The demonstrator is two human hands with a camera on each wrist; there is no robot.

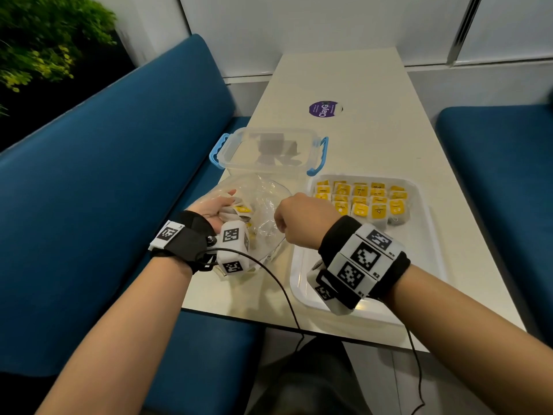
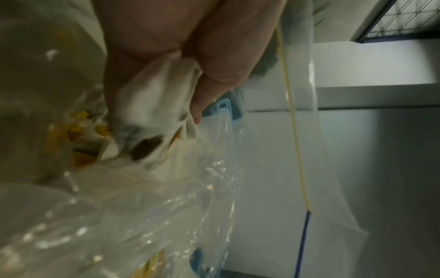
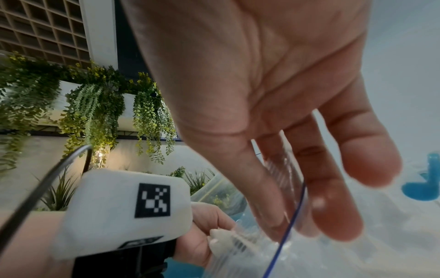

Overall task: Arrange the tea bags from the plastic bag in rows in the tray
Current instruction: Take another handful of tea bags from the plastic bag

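My left hand (image 1: 214, 208) curls its fingers (image 2: 214, 82) round a limp clump of white paper tea bags with yellow tags (image 2: 152, 112) inside the clear crinkled plastic bag (image 1: 270, 202). My right hand (image 1: 302, 217) pinches the bag's rim. This looks like the fetching step; next I lift them clear. Beyond my right fingers, the white rectangular plastic tray (image 1: 419, 241) holds neat rows.

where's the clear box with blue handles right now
In the head view the clear box sits on the table, left of centre, beyond the plastic bag and by the far left corner of the tray.
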